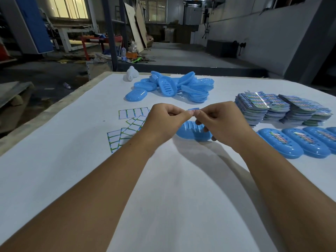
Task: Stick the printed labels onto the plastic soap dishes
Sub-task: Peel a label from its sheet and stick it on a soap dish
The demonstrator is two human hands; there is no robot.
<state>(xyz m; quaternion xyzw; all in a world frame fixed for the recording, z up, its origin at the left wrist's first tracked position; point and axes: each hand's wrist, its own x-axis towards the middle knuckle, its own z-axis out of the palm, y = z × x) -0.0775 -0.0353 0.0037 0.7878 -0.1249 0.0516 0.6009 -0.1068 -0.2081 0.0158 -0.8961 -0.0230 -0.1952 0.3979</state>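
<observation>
Here, both hands raised together above the white table (pixel 72 179), left hand (pixel 163 120) and right hand (pixel 221 122) pinching opposite ends of one small label (pixel 194 110) between thumb and fingertips — fingers narrowly closed on it, nothing else clearly gripped by the left. Probably held taut like this to free it from its backing or to keep the sticky face from folding on itself; which of the two cannot be told, too much of it hidden by fingertips. Directly beneath, a blue soap dish (pixel 190 131) lying slotted side up, touched or steadied by the lower fingers of the right hand, kept close so the label need only drop a short way. Long axis of that dish running roughly left to right and tilted a little toward the near right, matching the line between the two pinches. To the right, labelled dishes (pixel 291 144) laid in a row, long axes angled from far left to near right — finished work set within reach. Beyond them, stacks of printed labels (pixel 269 108); at the far edge, a loose heap of bare dishes (pixel 174 86) as supply. Left of the hands, spent backing sheets (pixel 131 120) cast aside.
</observation>
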